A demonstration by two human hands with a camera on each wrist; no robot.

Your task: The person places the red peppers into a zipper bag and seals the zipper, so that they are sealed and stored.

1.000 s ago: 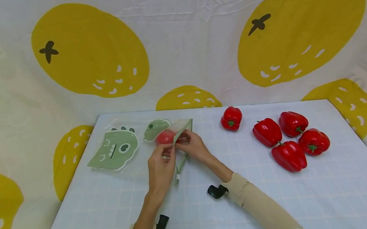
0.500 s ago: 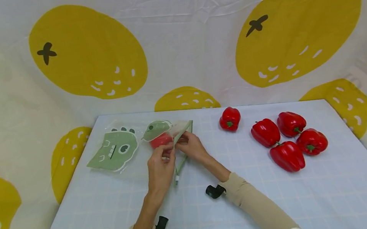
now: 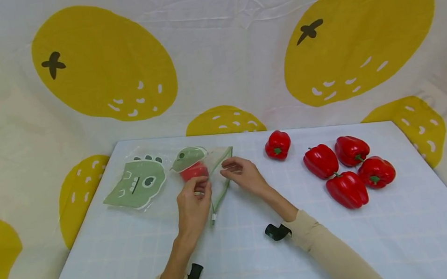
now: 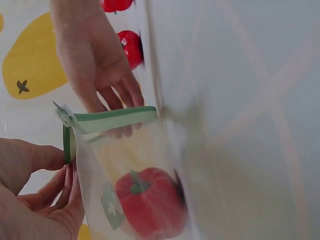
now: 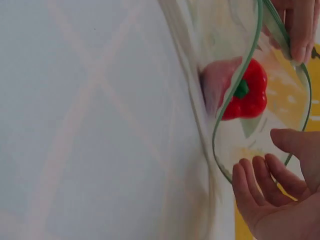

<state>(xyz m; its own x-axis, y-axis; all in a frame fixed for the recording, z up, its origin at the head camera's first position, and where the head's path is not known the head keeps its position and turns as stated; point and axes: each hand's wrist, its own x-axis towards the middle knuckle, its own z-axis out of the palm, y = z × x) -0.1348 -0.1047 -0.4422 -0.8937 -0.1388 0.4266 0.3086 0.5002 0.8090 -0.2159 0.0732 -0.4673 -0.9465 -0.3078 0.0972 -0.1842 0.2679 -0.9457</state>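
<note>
My left hand (image 3: 192, 207) pinches the green zip edge of a clear zip bag (image 4: 117, 119) with a green printed figure. Inside the bag lies a red bell pepper (image 5: 252, 92), its green stem facing the opening in the right wrist view. The mouth of the bag gapes wide. Just right of that mouth hovers my right hand (image 3: 247, 176), fingers loosely bent and holding nothing. In the right wrist view its fingertips (image 5: 257, 162) come close to the lower zip rim; whether they touch it I cannot tell.
Left of the bag lies a flat clear bag with a green dinosaur print (image 3: 140, 185). One red bell pepper (image 3: 277, 145) sits behind my right hand. Several more peppers (image 3: 347, 190) cluster on the right side of the pale checked table (image 3: 109, 267).
My right hand has let go of the bag's edge and drawn back to the right. The pepper in the bag has slid slightly left and deeper. My left hand keeps its pinch.
</note>
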